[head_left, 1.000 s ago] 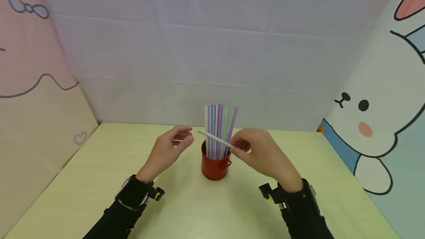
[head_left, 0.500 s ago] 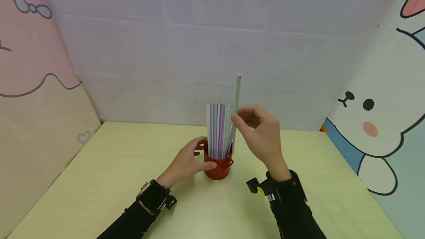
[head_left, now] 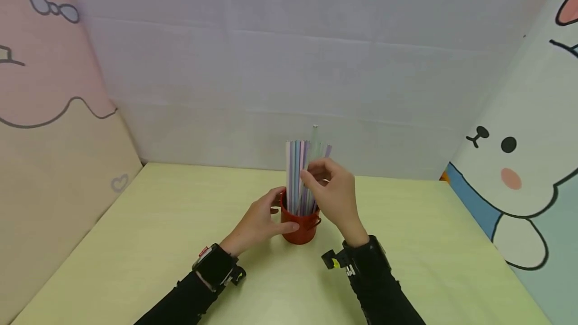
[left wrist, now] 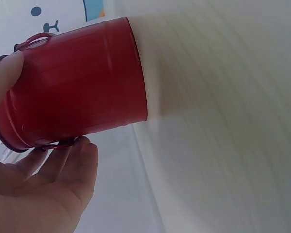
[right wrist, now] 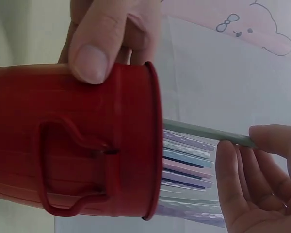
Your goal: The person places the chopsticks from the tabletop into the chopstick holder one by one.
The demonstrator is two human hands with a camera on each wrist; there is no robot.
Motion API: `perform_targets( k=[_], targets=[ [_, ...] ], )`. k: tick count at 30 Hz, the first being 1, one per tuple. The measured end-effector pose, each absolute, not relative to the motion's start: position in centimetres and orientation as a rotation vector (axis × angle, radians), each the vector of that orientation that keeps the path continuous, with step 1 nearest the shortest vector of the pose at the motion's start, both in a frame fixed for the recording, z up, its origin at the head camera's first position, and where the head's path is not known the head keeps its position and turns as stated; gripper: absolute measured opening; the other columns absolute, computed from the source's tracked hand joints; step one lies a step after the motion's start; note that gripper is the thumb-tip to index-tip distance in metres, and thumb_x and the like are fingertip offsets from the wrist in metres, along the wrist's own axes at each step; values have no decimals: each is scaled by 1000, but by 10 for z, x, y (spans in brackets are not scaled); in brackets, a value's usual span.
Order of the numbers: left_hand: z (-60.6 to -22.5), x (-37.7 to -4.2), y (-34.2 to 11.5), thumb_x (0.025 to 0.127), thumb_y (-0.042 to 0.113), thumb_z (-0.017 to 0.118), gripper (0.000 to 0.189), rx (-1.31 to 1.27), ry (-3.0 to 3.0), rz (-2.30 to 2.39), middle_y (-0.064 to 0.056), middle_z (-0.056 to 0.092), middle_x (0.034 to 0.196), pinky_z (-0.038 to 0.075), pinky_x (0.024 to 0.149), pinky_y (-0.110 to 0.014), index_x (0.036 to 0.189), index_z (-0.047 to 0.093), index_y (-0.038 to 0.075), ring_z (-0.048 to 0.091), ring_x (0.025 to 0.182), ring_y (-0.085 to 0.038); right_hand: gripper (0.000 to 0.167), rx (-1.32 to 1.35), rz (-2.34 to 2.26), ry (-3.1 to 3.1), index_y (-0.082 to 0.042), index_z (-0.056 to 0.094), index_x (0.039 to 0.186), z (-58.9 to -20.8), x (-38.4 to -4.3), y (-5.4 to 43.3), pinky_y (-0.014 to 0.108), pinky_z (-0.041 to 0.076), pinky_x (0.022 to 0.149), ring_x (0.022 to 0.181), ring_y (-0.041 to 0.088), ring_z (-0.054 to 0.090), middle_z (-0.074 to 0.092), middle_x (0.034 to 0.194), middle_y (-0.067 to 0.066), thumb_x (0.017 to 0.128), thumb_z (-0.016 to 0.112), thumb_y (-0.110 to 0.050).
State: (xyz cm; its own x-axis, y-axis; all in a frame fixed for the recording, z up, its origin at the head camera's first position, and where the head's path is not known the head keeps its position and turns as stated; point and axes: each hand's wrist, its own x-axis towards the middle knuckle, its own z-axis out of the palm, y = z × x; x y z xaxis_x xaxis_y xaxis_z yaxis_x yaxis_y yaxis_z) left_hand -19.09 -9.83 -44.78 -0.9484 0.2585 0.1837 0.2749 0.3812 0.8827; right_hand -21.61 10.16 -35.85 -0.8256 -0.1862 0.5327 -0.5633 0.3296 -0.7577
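Note:
A small red metal bucket (head_left: 299, 234) with wire handles stands on the table, full of upright pastel straws (head_left: 295, 169) in white, blue, pink, purple and green. My left hand (head_left: 257, 222) grips the bucket from the left, thumb on its near side and fingers behind. Between thumb and fingers, my right hand (head_left: 335, 192) pinches a pale green straw (right wrist: 203, 131). That straw's lower end is inside the bucket's rim, and its top rises above the others in the head view. The left wrist view shows the bucket's red wall (left wrist: 82, 82) between left thumb and fingers.
The pale yellow table (head_left: 180, 199) runs back to a white cloth wall (head_left: 271, 64). A pink and cream printed panel (head_left: 58, 74) stands at the left, and a panel with a cartoon rabbit (head_left: 533, 129) at the right.
My left hand has come right to hold the bucket. The right hand has turned the green straw from slanting to upright, shifted it left and lowered it into the bucket among the others.

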Motion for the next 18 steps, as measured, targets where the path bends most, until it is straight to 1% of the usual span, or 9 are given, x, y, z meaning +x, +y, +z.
perform_targets(
  k=[8, 13, 18],
  targets=[
    [-448, -189, -99, 88, 31, 91, 86, -510, -2593, -1642, 0, 62, 145, 53, 110, -49, 159, 44, 20, 60, 132, -24, 16, 671, 1361, -2393, -4, 75, 108, -370, -218, 94, 36, 64, 80, 84, 20, 72, 76, 93, 7, 96, 81, -12],
    [-446, -187, -98, 88, 30, 90, 85, -523, -2598, -1616, 0, 64, 142, 53, 110, -48, 159, 46, 19, 61, 130, -22, 18, 650, 1319, -2447, -5, 76, 109, -375, -217, 93, 39, 65, 80, 82, 21, 73, 77, 92, 8, 95, 82, -13],
    [-444, -185, -96, 87, 30, 91, 84, -520, -2602, -1581, 1, 65, 138, 54, 109, -48, 158, 47, 19, 62, 127, -21, 20, 629, 1259, -2481, -4, 77, 109, -377, -215, 93, 38, 65, 76, 80, 21, 74, 78, 91, 8, 93, 84, -15]
  ],
)
